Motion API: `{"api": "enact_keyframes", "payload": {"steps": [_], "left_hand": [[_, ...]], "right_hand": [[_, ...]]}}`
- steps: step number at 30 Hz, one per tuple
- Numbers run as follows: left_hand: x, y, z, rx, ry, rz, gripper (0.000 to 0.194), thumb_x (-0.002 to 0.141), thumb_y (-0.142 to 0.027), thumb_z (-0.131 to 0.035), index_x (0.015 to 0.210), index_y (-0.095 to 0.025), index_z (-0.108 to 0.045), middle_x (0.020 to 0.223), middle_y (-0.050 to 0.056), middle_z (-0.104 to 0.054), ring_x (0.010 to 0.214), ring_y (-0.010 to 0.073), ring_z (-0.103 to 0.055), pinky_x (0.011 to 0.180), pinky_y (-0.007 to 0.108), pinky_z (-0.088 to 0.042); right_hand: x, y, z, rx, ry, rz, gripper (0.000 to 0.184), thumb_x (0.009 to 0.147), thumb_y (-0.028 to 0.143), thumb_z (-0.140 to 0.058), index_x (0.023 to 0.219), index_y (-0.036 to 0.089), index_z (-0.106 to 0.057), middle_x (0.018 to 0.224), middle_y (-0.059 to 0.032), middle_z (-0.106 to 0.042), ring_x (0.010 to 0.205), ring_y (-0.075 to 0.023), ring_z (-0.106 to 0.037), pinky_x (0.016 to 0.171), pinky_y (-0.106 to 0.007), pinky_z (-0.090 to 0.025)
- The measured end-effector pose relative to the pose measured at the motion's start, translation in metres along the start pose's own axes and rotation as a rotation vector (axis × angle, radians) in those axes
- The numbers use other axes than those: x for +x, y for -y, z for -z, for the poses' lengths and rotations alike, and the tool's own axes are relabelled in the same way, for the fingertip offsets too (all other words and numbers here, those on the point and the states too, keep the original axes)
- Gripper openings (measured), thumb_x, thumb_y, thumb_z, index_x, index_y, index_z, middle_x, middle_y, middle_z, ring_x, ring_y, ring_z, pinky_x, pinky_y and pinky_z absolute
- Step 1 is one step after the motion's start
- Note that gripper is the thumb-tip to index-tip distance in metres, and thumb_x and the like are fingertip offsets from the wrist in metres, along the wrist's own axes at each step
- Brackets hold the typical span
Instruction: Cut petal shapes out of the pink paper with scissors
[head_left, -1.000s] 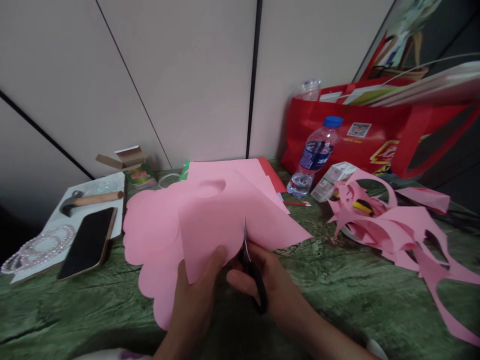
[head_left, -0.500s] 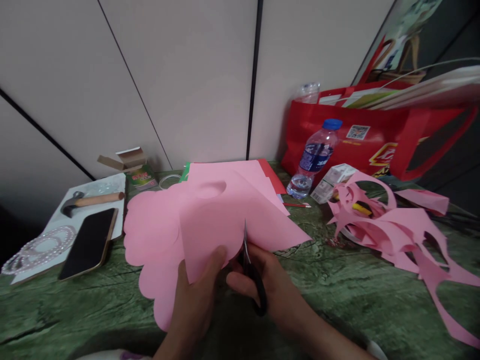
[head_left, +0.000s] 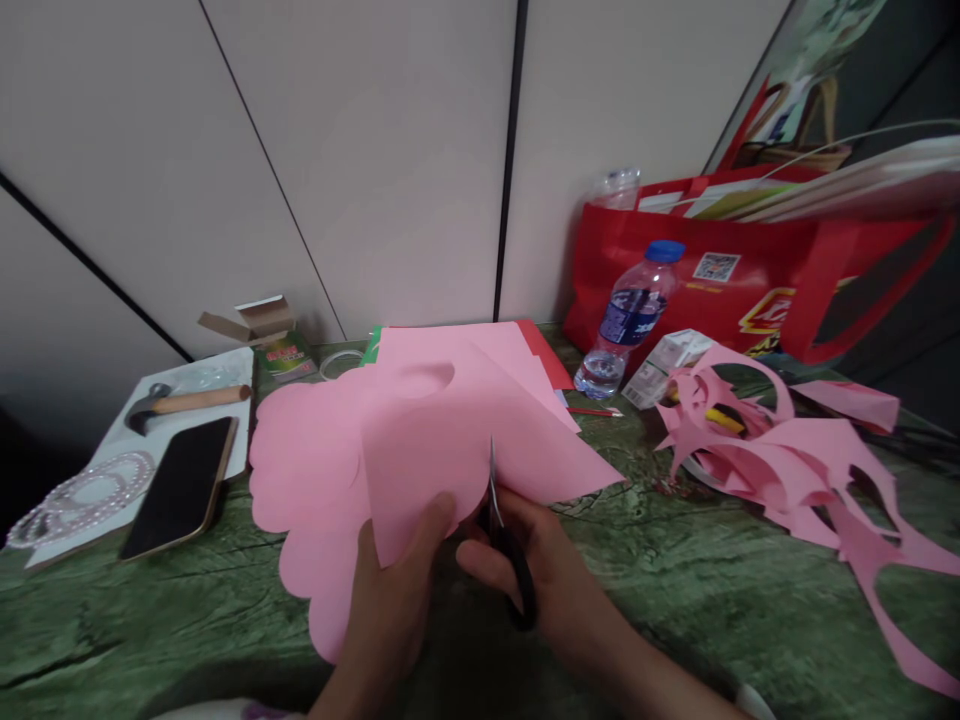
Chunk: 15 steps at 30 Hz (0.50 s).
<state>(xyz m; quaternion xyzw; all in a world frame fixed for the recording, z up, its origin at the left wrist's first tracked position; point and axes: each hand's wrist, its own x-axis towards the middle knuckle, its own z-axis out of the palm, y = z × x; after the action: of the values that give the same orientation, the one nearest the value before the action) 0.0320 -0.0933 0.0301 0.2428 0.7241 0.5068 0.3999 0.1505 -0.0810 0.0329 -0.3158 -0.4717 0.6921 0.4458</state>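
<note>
My left hand point(head_left: 390, 600) pinches the near edge of a folded pink paper sheet point(head_left: 442, 440), thumb on top. A scalloped edge of that sheet curves round at the left. My right hand point(head_left: 547, 570) grips black-handled scissors point(head_left: 504, 540), fingers through the loops. The blades point up and away into the paper's near edge, just right of my left thumb. More pink sheets and a red sheet point(head_left: 544, 355) lie flat behind the held paper.
On the green marbled table point(head_left: 675, 600), pink paper offcuts point(head_left: 787, 450) lie at the right. A water bottle point(head_left: 626, 320), a small carton point(head_left: 667, 362) and a red bag point(head_left: 757, 270) stand behind. At the left lie a phone point(head_left: 180, 485), a hammer point(head_left: 180, 402) and beads point(head_left: 75, 495).
</note>
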Motion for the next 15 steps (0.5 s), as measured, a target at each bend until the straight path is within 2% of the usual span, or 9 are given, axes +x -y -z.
{"api": "enact_keyframes", "payload": {"steps": [6, 15], "left_hand": [[-0.0008, -0.0024, -0.0002, 0.022, 0.025, 0.021, 0.052, 0.060, -0.049, -0.068, 0.095, -0.011, -0.062, 0.084, 0.014, -0.068, 0.078, 0.0290, -0.064, 0.066, 0.038, -0.051], [-0.0019, -0.0029, 0.0016, 0.076, 0.028, -0.051, 0.046, 0.061, -0.047, -0.067, 0.090, -0.012, -0.062, 0.081, 0.014, -0.068, 0.073, 0.0270, -0.065, 0.062, 0.035, -0.051]], "right_hand": [[-0.0007, 0.0004, -0.0012, -0.015, -0.010, 0.006, 0.025, 0.068, 0.033, -0.070, 0.071, 0.015, -0.053, 0.061, 0.0046, -0.041, 0.055, -0.0096, -0.032, 0.051, -0.023, -0.027], [-0.0006, -0.0011, -0.0011, -0.022, -0.002, 0.013, 0.024, 0.072, 0.035, -0.066, 0.075, 0.016, -0.052, 0.065, 0.0028, -0.044, 0.060, -0.0122, -0.036, 0.057, -0.026, -0.032]]}}
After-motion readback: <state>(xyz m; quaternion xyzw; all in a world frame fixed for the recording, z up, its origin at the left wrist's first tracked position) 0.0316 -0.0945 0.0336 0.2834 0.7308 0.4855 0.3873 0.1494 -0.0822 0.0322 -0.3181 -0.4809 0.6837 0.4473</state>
